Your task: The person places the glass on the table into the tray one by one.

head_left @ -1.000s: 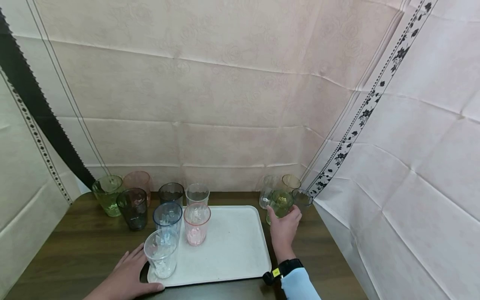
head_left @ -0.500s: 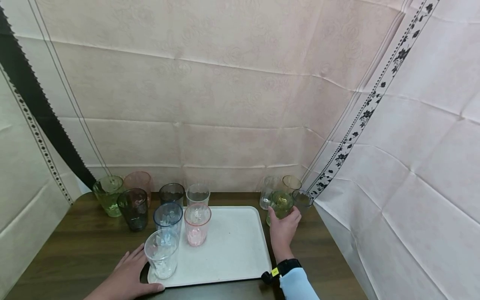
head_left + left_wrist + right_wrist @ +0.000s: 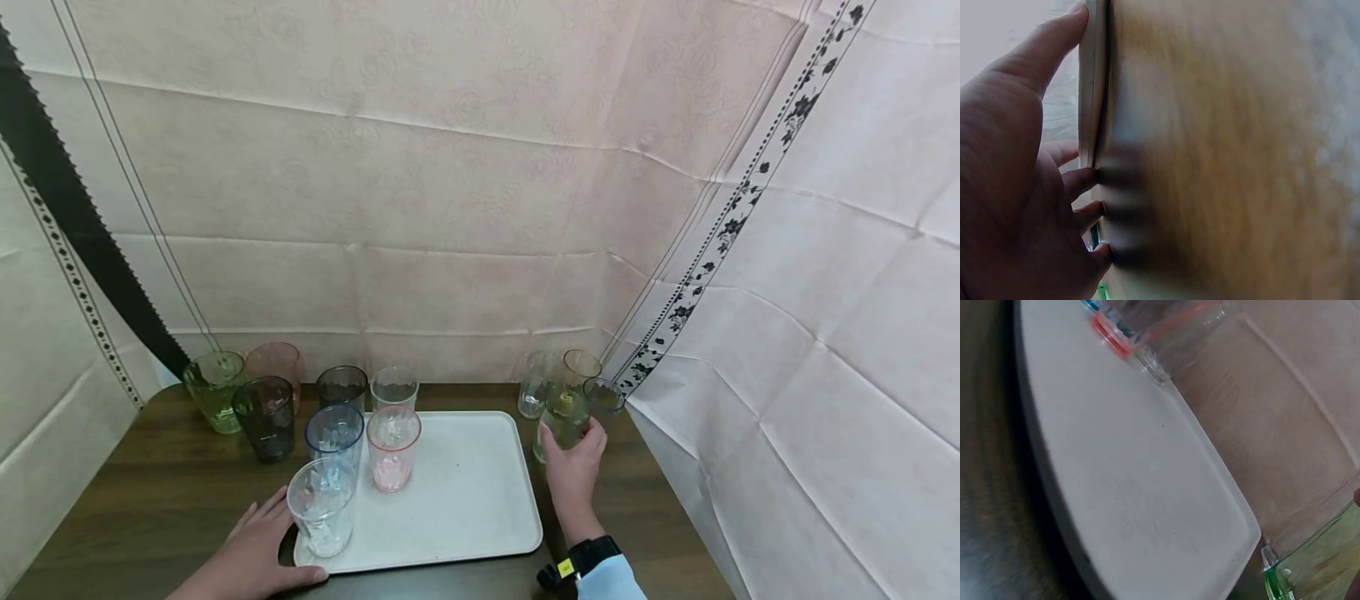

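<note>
My right hand (image 3: 574,471) grips a green drinking glass (image 3: 564,410) right of the white tray (image 3: 480,492). In the right wrist view the green glass (image 3: 1325,553) shows at the lower right, with only bits of fingers at the frame's edge. My left hand (image 3: 251,548) spreads around the tray's near left corner, thumb at the front edge. The left wrist view shows the fingertips (image 3: 1088,212) against the tray's side (image 3: 1088,94). Standing in a row along the tray's left side are a clear glass (image 3: 322,521) and a blue-rimmed glass (image 3: 335,437), beside a pink-rimmed glass (image 3: 392,458).
Behind the green glass stand a clear glass (image 3: 534,392), an amber-rimmed glass (image 3: 582,364) and a blue-tinted glass (image 3: 604,396). At the left are a green tumbler (image 3: 217,396), a pink tumbler (image 3: 276,362) and a dark tumbler (image 3: 266,425). A cloth (image 3: 450,183) hangs behind the table.
My right hand has drawn the green glass slightly toward me, its wrist shifting a little right. The left hand and the glasses on the tray stay where they were.
</note>
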`<move>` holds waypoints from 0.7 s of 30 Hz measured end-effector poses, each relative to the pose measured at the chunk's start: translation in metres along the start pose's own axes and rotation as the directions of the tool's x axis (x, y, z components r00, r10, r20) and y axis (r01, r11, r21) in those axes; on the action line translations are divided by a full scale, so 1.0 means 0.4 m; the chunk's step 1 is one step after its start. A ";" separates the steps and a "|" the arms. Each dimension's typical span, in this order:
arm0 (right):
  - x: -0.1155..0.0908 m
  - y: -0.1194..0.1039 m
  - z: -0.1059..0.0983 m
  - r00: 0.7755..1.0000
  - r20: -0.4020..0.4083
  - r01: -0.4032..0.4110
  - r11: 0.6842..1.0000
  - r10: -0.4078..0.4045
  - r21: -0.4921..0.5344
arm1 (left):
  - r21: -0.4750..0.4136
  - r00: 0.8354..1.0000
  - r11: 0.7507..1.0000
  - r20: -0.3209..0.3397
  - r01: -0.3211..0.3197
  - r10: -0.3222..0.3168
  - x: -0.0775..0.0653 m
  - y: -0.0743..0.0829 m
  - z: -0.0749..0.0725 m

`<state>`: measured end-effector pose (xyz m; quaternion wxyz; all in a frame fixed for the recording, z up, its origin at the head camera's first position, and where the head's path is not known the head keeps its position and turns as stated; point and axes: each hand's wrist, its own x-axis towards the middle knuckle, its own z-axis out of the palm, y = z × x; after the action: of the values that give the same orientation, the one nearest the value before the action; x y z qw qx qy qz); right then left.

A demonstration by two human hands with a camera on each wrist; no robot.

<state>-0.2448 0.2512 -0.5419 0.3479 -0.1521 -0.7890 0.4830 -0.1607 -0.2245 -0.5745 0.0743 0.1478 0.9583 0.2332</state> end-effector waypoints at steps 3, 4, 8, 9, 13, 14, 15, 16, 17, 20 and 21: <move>-0.009 -0.012 -0.024 1.000 0.025 0.004 1.000 -0.004 -0.012 | -0.007 1.000 1.000 0.002 0.002 -0.002 -0.001 0.000 -0.001; -0.012 -0.016 -0.031 1.000 0.031 0.007 1.000 -0.006 -0.014 | -0.010 1.000 1.000 0.004 0.005 -0.005 -0.001 0.000 -0.001; -0.022 -0.036 -0.055 0.998 0.059 0.023 1.000 -0.023 -0.001 | -0.012 1.000 1.000 0.014 0.023 -0.022 0.000 -0.002 -0.001; -0.024 -0.040 -0.060 0.997 0.068 0.022 1.000 -0.022 0.006 | -0.015 1.000 1.000 0.014 0.023 -0.023 -0.001 -0.002 -0.001; -0.034 -0.057 -0.080 0.995 0.100 0.007 1.000 -0.010 0.026 | -0.011 1.000 1.000 -0.003 0.002 -0.002 -0.001 -0.005 0.003; -0.038 -0.061 -0.085 0.994 0.108 -0.001 0.999 -0.003 0.032 | -0.012 1.000 1.000 -0.009 -0.006 0.006 -0.002 -0.006 0.004; -0.042 -0.064 -0.091 0.993 0.116 -0.005 0.999 0.000 0.043 | -0.014 1.000 1.000 -0.012 -0.013 0.013 -0.002 -0.006 0.005; -0.047 -0.067 -0.096 0.992 0.124 -0.007 0.999 0.001 0.051 | -0.011 1.000 1.000 -0.015 -0.017 0.017 -0.002 -0.007 0.006; -0.051 -0.070 -0.102 0.991 0.131 -0.007 0.998 -0.001 0.059 | -0.011 1.000 1.000 -0.016 -0.019 0.019 -0.002 -0.008 0.007; -0.065 -0.077 -0.118 0.988 0.156 0.001 0.997 -0.013 0.081 | -0.012 1.000 1.000 -0.015 -0.014 0.014 -0.001 -0.009 0.008; -0.070 -0.078 -0.123 0.986 0.165 0.006 0.996 -0.020 0.086 | -0.011 1.000 1.000 -0.014 -0.012 0.012 -0.001 -0.010 0.008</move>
<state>-0.1878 0.2522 -0.5117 0.2906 -0.0915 -0.7949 0.5247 -0.1607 -0.2265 -0.5791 0.0672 0.1515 0.9566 0.2398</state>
